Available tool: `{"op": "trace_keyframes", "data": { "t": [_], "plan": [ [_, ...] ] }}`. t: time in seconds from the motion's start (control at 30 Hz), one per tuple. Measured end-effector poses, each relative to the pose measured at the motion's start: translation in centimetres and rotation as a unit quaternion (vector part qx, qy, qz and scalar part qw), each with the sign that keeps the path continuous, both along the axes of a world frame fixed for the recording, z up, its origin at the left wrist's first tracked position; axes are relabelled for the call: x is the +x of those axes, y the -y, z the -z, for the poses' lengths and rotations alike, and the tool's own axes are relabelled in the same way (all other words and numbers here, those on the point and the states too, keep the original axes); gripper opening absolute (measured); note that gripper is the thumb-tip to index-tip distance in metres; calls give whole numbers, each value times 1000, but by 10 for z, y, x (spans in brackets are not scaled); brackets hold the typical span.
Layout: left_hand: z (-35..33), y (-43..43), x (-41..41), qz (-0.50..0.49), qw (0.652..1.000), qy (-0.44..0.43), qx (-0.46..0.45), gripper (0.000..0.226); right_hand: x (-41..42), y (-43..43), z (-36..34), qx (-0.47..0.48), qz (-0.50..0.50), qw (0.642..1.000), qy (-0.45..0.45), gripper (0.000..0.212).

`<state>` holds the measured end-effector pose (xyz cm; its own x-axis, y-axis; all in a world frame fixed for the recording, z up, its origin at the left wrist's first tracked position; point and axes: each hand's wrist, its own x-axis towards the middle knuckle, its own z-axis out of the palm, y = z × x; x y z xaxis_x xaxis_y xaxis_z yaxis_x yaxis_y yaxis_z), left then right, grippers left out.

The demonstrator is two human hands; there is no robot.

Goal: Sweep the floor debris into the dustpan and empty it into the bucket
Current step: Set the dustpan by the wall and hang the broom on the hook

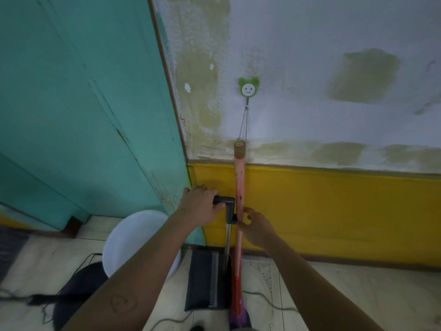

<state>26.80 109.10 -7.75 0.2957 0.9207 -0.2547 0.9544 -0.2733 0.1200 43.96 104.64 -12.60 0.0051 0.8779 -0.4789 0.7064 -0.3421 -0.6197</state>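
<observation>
At far wall: broom pole (239,182) upright, right of dustpan handle (226,201).
My grips: left hand (198,207) clasps handle; right hand (257,229) curls round pole.

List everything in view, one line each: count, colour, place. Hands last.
broom: one, pink handle, purple bristles, tied by string to the hook
hook: one, green with white smiley, on the wall
dustpan: one, dark grey, upright left of the broom
bucket: one, white, floor left of the dustpan
door: one, teal, far left
cables: several, grey and black, floor
left hand: one, grips the dustpan handle
right hand: one, holds the broom handle
</observation>
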Motion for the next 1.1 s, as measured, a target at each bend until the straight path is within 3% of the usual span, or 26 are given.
{"op": "trace_keyframes", "data": {
  "t": [0.13,0.33,0.43,0.7,0.87,1.1],
  "plan": [
    [-9,11,-3,4,990,86,-112,31,-6,1,8,3,19,1000,-13,25],
    [-17,28,17,-3,972,118,-201,38,-6,-1,11,15,-13,1000,-9,25],
    [-12,34,26,-36,972,143,-185,38,-8,-3,10,11,0,999,-37,41],
    [-3,34,28,-111,959,222,-133,37,-14,-12,6,-33,81,969,-231,48],
    [5,31,31,-133,955,245,-98,38,-13,-19,9,-5,47,980,-195,57],
    [15,27,45,-175,931,307,-89,34,3,-11,25,-74,129,951,-271,60]
  ]
}}
